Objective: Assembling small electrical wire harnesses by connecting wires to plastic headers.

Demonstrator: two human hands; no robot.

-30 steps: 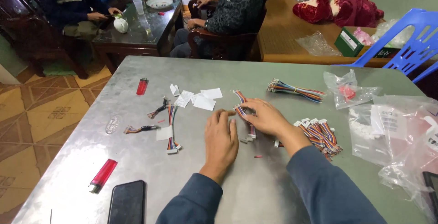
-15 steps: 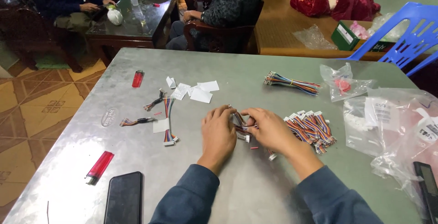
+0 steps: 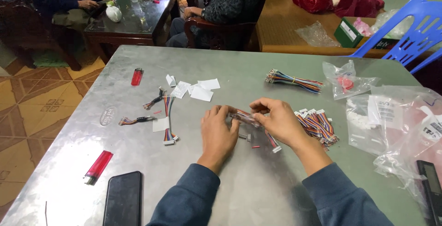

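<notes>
Along the left edge of the grey tabletop [image 3: 258,194] lay a red lighter [image 3: 97,165] and a dark phone [image 3: 122,198], both untouched, with a smaller red lighter [image 3: 136,76] farther up. A little to the right, 2 or 3 short wire leads [image 3: 168,118] with connectors lay apart from each other beside a scatter of white paper slips [image 3: 195,89]; from how they were set aside, these looked already dealt with.

In the middle, the left hand [image 3: 217,131] and the right hand [image 3: 276,121] met over the tabletop, both closed on one small cable piece [image 3: 244,117], the left pinching one end and the right fingers curled round the other. It was held just above the surface, with a few tiny loose bits right under the hands.

Just right of the right hand sat a heap of multicoloured cables [image 3: 318,125] with white plugs, and farther back a tied bundle of cables [image 3: 293,80], neither opened up. Clear plastic bags [image 3: 391,120] lay at the far right. By my reckoning only a few pieces were done and most of the pile was left.
</notes>
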